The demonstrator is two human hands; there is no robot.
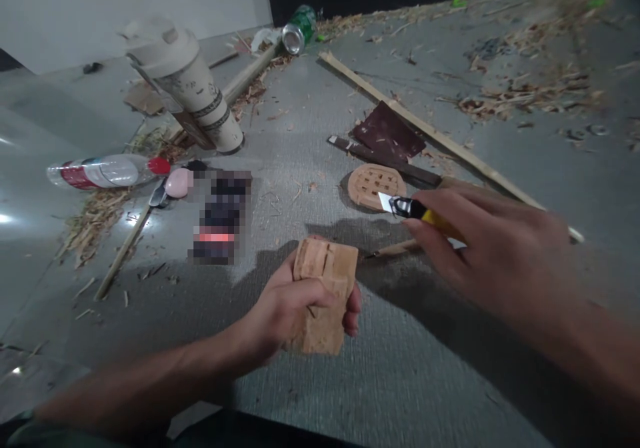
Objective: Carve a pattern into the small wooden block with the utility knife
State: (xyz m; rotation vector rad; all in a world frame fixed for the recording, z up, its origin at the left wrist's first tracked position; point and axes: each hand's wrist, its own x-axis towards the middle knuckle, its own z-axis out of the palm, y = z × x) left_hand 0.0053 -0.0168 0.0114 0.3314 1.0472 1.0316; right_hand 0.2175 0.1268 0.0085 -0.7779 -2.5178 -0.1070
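While left hand (280, 308) grips a light-brown, roughly rectangular carved wooden block (323, 325) above the grey textured surface (395, 368), toward its near edge, right hand (500, 251) holds a yellow-and-black utility knife (416, 209), blade out, by a tan oval carved disc (367, 180); contact unclear.

A wooden block (325, 325) is gripped by the left hand (287, 305), a knife (407, 207) by the right hand (500, 248) near a carved disc (375, 180); shavings (530, 98) are strewn far right.
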